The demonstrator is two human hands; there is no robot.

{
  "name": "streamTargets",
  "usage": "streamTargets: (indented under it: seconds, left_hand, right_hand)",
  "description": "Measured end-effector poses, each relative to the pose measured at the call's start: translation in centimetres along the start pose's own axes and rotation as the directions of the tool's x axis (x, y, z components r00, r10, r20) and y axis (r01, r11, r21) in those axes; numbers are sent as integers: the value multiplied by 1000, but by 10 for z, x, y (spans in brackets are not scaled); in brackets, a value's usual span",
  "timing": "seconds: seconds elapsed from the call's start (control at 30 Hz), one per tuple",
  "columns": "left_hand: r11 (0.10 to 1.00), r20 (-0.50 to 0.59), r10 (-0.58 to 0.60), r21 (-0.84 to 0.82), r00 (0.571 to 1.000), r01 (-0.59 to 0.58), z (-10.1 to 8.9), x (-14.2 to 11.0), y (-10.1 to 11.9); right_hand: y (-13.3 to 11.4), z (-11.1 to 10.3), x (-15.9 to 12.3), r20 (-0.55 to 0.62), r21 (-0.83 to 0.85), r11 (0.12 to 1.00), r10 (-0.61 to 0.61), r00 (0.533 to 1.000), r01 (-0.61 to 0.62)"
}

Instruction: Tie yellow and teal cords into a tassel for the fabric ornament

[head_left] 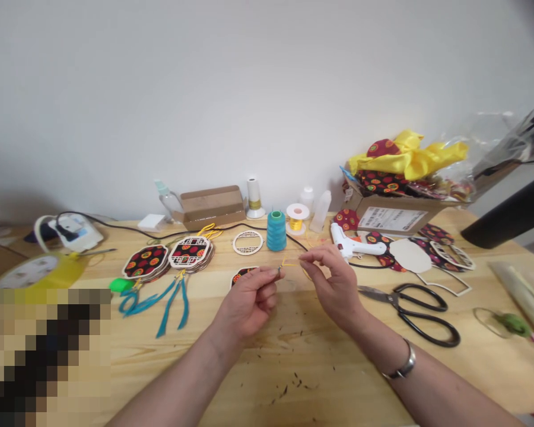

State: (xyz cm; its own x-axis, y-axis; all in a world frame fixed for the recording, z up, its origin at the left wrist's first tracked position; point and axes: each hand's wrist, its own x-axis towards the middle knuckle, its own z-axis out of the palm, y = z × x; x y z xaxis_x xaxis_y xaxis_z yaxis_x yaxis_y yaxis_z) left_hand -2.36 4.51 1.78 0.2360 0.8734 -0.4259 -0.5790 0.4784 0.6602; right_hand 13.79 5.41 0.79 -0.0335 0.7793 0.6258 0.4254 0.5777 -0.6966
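Note:
A thin yellow cord (289,264) stretches between my two hands above the middle of the table. My left hand (251,299) is closed, pinching the cord's left end between thumb and forefinger, where a tiny teal bit shows. The fingertips of my right hand (333,284) pinch the cord's other side. Partly hidden behind my left hand lies a dark patterned fabric piece with a pale rim (242,274). Just beyond my hands stands a teal thread cone (276,231), with a round lattice frame (248,243) to its left.
Black-handled scissors (427,314) lie right of my right hand, below a white glue gun (358,242). Two stacks of patterned pendants (190,253) with teal tassels lie left. A cardboard box (391,213) of fabric stands back right. A black cable (115,223) crosses the back.

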Motion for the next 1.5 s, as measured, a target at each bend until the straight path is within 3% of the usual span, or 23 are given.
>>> streamTargets:
  seconds: [0.13,0.27,0.4,0.63,0.8,0.93,1.27,1.5]
  left_hand:
    - [1000,22,-9,-13,1000,10,1,-1,1]
    - [999,47,0,-43,999,2,2,-2,0]
    - [1000,63,22,-8,998,-21,3,-4,-2]
    - [961,19,168,219,986,-168,5,-6,-5]
    - [875,-29,336,380,942,-300,6,-7,-7]
    - [818,-32,397,465,917,-338,5,-8,-7]
    - [708,-33,461,616,887,-345,6,-11,-5]
    - [633,27,513,664,858,-399,10,-13,-3]
  right_hand:
    - [-1,-3,2,58,-81,985,-145,988,150]
    - [-5,-6,1,172,-127,935,-307,936,330]
    - [-7,-6,-1,194,-88,919,-361,912,383]
    - [-12,-6,-1,203,-32,963,-257,945,268]
    - [-17,-5,1,194,84,991,-118,974,104]
    - [-18,-5,1,222,98,995,-45,974,24]
    - [-20,-6,2,285,41,999,-32,958,21]
    - [-21,-6,3,284,50,999,-29,958,15]
